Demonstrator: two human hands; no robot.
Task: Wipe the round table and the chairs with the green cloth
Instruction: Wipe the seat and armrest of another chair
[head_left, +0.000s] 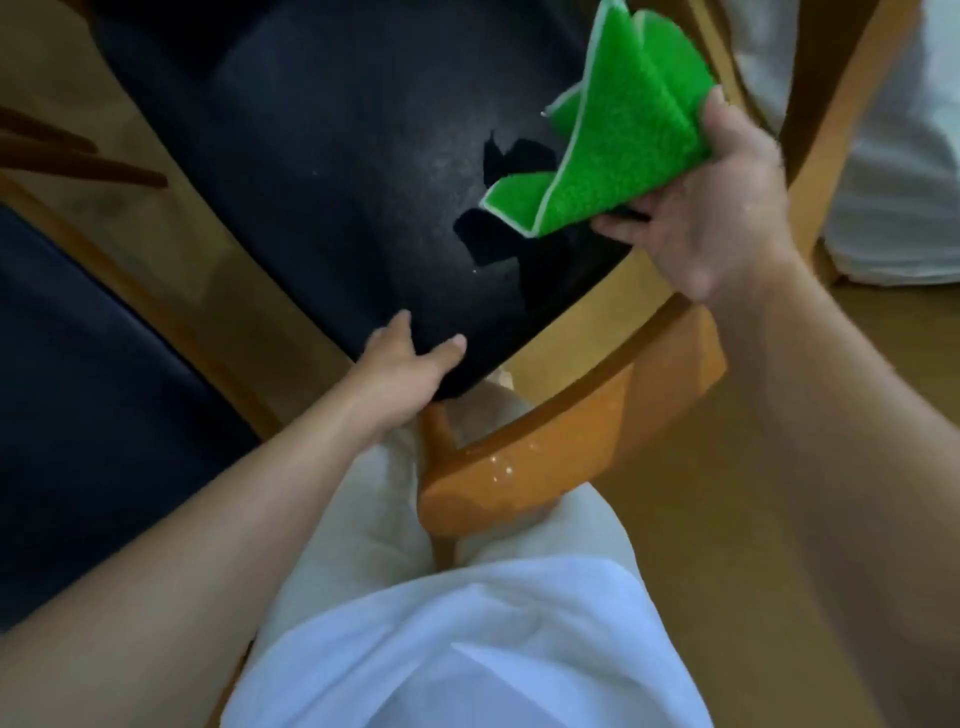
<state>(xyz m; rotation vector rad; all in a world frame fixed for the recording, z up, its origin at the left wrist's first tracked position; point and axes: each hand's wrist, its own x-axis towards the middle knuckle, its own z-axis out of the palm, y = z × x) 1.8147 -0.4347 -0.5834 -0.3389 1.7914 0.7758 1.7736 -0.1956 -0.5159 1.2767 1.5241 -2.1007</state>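
A wooden chair with a dark padded seat (332, 156) fills the upper middle of the head view; the seat cover is torn near its right side. The chair's curved orange backrest (566, 457) is just in front of my legs. My right hand (711, 202) grips the folded green cloth (618, 135) and holds it above the seat's right edge, off the surface. My left hand (410, 364) holds the near corner of the seat, thumb on top and fingers under the edge.
A second dark seat (78, 395) with a wooden frame lies at the left. White fabric (898, 171) hangs at the upper right beside a wooden chair rail (841, 104). Brown floor (753, 545) spreads at the right. The round table is out of view.
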